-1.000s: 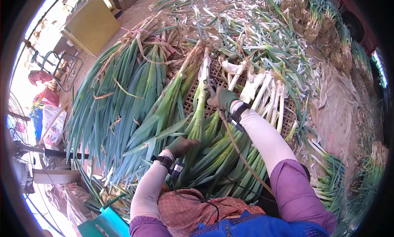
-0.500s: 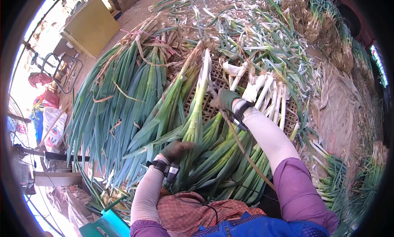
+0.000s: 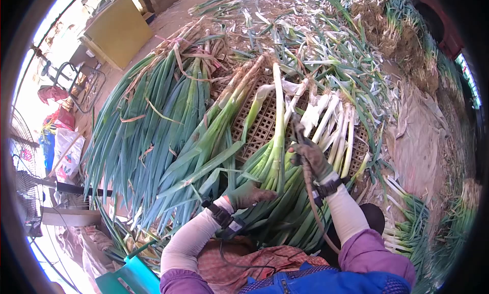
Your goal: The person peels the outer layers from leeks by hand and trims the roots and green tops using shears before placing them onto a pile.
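My left hand (image 3: 250, 195), in a soiled glove, is closed around the green leaves of a long green onion (image 3: 278, 110). The white end of that onion points away from me over a brown plastic lattice crate (image 3: 250, 147). My gloved right hand (image 3: 314, 160) is closed on a dark, slim nozzle (image 3: 297, 127), just right of the onion stalk and apart from it. A tan hose (image 3: 311, 205) runs from that hand down toward my lap. Peeled white onions (image 3: 338, 131) lie on the crate to the right, and unpeeled ones (image 3: 232, 103) to the left.
A big bundle of green onions (image 3: 153, 126) tied with pink string lies at the left. Stripped leaves and skins (image 3: 326, 49) cover the ground ahead. More onions (image 3: 407, 222) lie at the right beside a brown sheet (image 3: 417, 126). A fan (image 3: 26, 192) stands far left.
My left hand has moved right with the green onion, which now stands straighter. My right hand has drawn down and to the right with the nozzle, away from the stalk.
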Tool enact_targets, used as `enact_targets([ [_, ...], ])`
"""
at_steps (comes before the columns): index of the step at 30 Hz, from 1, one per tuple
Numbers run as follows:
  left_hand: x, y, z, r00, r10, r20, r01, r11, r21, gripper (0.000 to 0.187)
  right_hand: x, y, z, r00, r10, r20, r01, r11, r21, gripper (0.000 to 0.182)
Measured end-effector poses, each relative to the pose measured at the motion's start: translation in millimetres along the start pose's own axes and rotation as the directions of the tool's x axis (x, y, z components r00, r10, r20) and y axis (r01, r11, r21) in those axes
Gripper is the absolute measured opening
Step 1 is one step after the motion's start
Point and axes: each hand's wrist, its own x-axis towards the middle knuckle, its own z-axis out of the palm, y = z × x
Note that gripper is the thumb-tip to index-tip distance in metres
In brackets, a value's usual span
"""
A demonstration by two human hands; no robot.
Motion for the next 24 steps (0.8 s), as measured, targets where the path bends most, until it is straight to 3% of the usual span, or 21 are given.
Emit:
enact_targets([
  [1, 0, -1, 3, 0.988, -0.152, 0.004, 0.152, 0.986, -0.066, 0.053, -14, -1, -4, 1.0, -0.02, -0.023, 0.02, 0.999, 0.028, 0.036],
  [3, 3, 7, -1, 0.827, -0.56, 0.041, 0.554, 0.802, -0.223, 0.062, -26, 5, -13, 0.997, -0.029, -0.067, 0.027, 0.999, -0.022, 0.036],
  [6, 6, 56, -61, 0.678, -0.734, 0.044, 0.691, 0.657, 0.302, 0.07, -31, 6, -14, 0.985, -0.001, -0.174, -0.032, 0.982, -0.187, 0.037],
  [7, -2, 52, -79, 0.718, -0.69, -0.091, 0.681, 0.67, 0.293, 0.066, -32, 11, -15, 0.986, 0.005, -0.168, -0.037, 0.981, -0.192, 0.037],
  [8, -2, 79, -105, 0.585, -0.772, -0.251, 0.807, 0.586, 0.076, 0.06, -31, 16, -16, 0.987, 0.006, -0.159, -0.038, 0.979, -0.199, 0.036],
  [9, -6, 59, -119, 0.533, -0.698, -0.479, 0.804, 0.594, 0.029, 0.055, -29, 18, -16, 0.989, 0.004, -0.148, -0.035, 0.978, -0.206, 0.036],
  [10, -9, 32, -129, 0.439, -0.588, -0.679, 0.793, 0.609, -0.015, 0.052, -29, 17, -15, 0.996, -0.015, -0.086, -0.016, 0.937, -0.348, 0.047],
  [11, -8, 12, -135, 0.424, -0.511, -0.748, 0.843, 0.523, 0.121, 0.05, -31, 11, -5, 0.997, -0.003, -0.081, -0.037, 0.876, -0.482, 0.051],
  [13, -1, -25, -141, 0.424, -0.321, -0.847, 0.896, 0.286, 0.341, 0.049, -34, -5, 18, 0.997, 0.016, -0.078, -0.067, 0.691, -0.72, 0.059],
  [16, 6, -76, -119, 0.44, -0.345, -0.829, 0.897, 0.221, 0.384, 0.05, -30, 23, 17, 0.999, 0.028, -0.024, -0.037, 0.734, -0.679, 0.064],
  [20, 20, -34, -110, 0.502, -0.605, -0.618, 0.849, 0.481, 0.219, 0.045, -37, 40, 2, 0.998, -0.069, 0.014, 0.06, 0.732, -0.678, 0.064],
  [22, 10, -10, -108, 0.63, -0.612, -0.478, 0.743, 0.653, 0.143, 0.044, -44, 38, 0, 1.0, -0.022, 0.011, 0.024, 0.803, -0.595, 0.065],
  [24, -4, -10, -97, 0.735, -0.568, -0.371, 0.597, 0.801, -0.043, 0.046, -53, 26, 6, 1.0, -0.006, 0.01, 0.011, 0.783, -0.621, 0.067],
])
